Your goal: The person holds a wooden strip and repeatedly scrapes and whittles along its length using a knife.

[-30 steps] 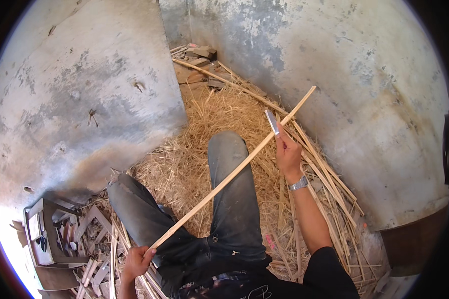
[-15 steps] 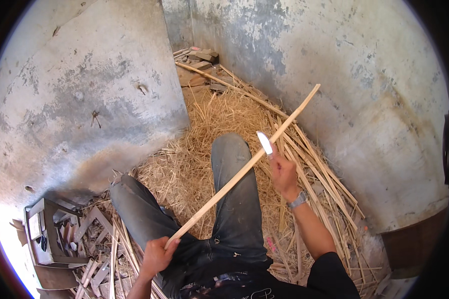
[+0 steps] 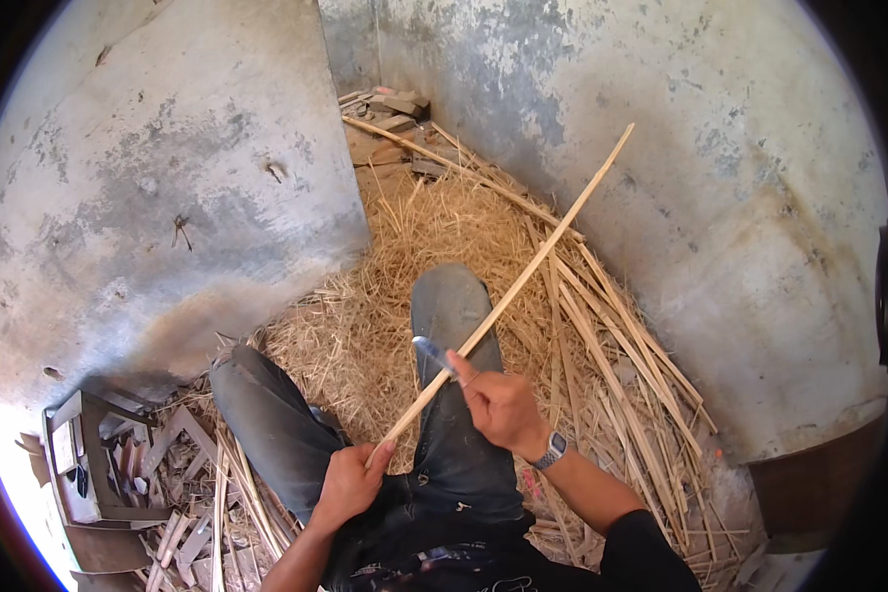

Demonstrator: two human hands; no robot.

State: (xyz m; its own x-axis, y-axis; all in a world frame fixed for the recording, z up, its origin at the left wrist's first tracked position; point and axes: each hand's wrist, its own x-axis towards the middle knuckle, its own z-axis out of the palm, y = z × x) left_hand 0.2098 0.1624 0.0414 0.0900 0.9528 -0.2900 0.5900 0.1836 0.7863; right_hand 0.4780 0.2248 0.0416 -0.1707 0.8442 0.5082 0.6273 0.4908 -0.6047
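Observation:
A long pale wooden strip, probably split bamboo, slants from my lap up to the far right, crossing my right knee. Its near end is gripped by my left hand, thumb along the top. My right hand, with a watch on the wrist, is closed round a knife whose handle the fingers hide. The knife's blade lies across the strip, pointing left, with the index finger stretched along it. Blade and strip meet over my right thigh.
Thin shavings cover the floor around my legs. Several long strips lie along the right wall. A grey wall stands at left. Beside my left leg are a wooden frame and scrap wood pieces.
My right hand has drawn the knife down along the strip, toward my left hand. The left hand has shifted slightly up and right, and the strip stands steeper.

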